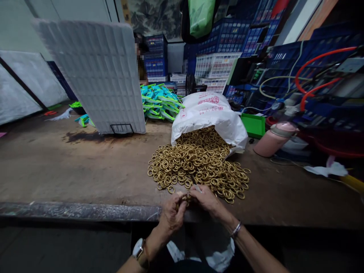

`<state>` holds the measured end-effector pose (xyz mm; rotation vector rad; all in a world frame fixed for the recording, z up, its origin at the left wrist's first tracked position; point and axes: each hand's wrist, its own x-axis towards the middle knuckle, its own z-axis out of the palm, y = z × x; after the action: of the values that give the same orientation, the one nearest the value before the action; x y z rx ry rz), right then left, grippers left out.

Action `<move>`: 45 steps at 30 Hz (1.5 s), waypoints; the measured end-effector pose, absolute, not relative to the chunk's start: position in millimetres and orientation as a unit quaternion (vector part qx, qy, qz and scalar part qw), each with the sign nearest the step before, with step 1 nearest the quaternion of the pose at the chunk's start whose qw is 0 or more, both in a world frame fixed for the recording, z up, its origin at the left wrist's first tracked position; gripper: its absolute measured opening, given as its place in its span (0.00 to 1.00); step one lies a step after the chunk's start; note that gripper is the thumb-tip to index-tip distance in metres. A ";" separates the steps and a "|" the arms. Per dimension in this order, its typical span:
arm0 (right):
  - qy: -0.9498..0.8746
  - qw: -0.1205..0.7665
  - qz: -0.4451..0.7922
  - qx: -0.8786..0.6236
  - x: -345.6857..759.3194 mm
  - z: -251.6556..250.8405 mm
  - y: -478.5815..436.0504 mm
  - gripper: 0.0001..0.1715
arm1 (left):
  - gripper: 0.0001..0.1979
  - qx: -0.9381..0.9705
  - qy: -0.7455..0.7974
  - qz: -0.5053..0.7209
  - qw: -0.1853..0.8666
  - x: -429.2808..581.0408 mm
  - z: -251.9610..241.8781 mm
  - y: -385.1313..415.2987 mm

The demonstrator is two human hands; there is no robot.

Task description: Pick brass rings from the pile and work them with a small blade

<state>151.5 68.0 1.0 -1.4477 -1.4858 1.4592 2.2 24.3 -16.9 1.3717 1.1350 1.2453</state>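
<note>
Head view, left hand (172, 214) with grip closed round gold-coloured rings (186, 197), right hand (207, 200) gripping slim tool (196, 187), ring heap (193, 159) at white sack's (207, 112) mouth, table (71, 170)

Behind our bare left hand (171, 214) we wear a pale-faced watch (138, 247) with a brownish band (144, 260); behind our bare right hand (209, 199), a silvery bangle (236, 229).

Stained brown table (71, 167), pale wall (82, 9)
</note>
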 end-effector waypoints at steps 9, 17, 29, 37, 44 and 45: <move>-0.491 0.259 0.623 -0.551 148.1 1.1 66.7 0.10 | 0.10 0.565 0.447 0.481 0.499 5.2 -18.8 38.3; -0.588 0.312 0.502 -0.552 146.3 -3.2 67.4 0.13 | 0.05 0.543 0.476 0.496 0.482 6.7 -10.4 41.1; -0.592 0.346 0.488 -0.541 138.2 4.7 72.1 0.13 | 0.11 0.408 0.470 0.454 0.637 9.1 14.7 42.5; -0.610 0.352 0.483 -0.521 142.3 10.8 67.2 0.17 | 0.13 0.321 0.382 0.458 0.736 10.4 20.0 32.3; -0.755 0.256 0.266 -0.541 148.0 9.1 53.5 0.08 | 0.14 0.337 0.414 0.475 0.700 13.2 18.3 26.8; -0.773 0.240 0.246 -0.533 148.2 8.1 51.3 0.08 | 0.15 0.337 0.418 0.476 0.696 13.6 16.9 26.9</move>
<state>148.2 51.3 8.1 -1.4592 -2.1156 0.6722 13.6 26.9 16.9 0.7524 0.9319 1.0622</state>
